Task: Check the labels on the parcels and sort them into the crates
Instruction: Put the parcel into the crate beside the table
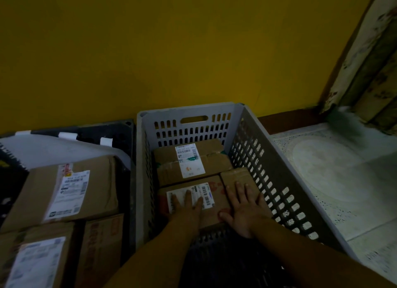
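I have both hands down in the grey crate (253,137), which sits on the floor against the yellow wall (171,51). My left hand (187,210) lies flat, fingers straight, on the label (193,196) of the near box (206,204); my right hand (245,210) is spread flat too, fingers reaching onto the small box (238,178) just beside it, thumb on the near box. Neither hand grips anything; I judge they are pressing the two boxes into place side by side. Behind them the far box (191,161) lies label up, touching the crate's back wall. That makes three parcels sorted into this crate, with bare floor of the crate open toward me, so there is room for more. To the left, the black crate (126,133) holds at least three more boxes: a big box (64,191) with a long label on top, and two lower ones (34,257) at the frame's corner, plus a pale sheet at the back. The light is dim and I can't read any label, so I can't tell whether the sorting is right. No unsorted parcels show, so how much is left I cannot say.
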### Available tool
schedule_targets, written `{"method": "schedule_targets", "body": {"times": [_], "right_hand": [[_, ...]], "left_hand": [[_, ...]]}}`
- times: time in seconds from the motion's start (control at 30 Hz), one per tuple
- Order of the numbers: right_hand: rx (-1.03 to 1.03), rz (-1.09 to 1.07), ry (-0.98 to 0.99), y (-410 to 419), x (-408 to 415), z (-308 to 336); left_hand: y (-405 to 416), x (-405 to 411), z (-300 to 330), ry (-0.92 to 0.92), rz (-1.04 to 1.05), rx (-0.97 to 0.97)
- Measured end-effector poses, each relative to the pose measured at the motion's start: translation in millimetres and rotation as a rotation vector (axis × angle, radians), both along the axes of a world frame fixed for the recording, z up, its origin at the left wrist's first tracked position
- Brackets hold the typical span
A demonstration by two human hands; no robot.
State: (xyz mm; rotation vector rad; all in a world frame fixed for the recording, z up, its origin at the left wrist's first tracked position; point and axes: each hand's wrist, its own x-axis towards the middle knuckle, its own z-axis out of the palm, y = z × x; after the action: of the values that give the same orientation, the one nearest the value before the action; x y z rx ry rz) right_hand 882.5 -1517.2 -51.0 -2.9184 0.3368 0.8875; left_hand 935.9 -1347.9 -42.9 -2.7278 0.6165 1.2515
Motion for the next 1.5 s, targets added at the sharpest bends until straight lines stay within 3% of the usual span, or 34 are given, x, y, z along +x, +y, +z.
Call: {"method": "schedule_targets", "body": {"times": [1.1, 1.5], "right_hand": [[0.005, -0.004, -0.104, 9, 2, 0], [0.014, 0.044, -0.142, 14, -1, 30]], "left_hand": [[-1, 4, 1, 0.0, 0.072, -0.033], [-1, 6, 32, -0.002, 0.076, -0.283]]}}
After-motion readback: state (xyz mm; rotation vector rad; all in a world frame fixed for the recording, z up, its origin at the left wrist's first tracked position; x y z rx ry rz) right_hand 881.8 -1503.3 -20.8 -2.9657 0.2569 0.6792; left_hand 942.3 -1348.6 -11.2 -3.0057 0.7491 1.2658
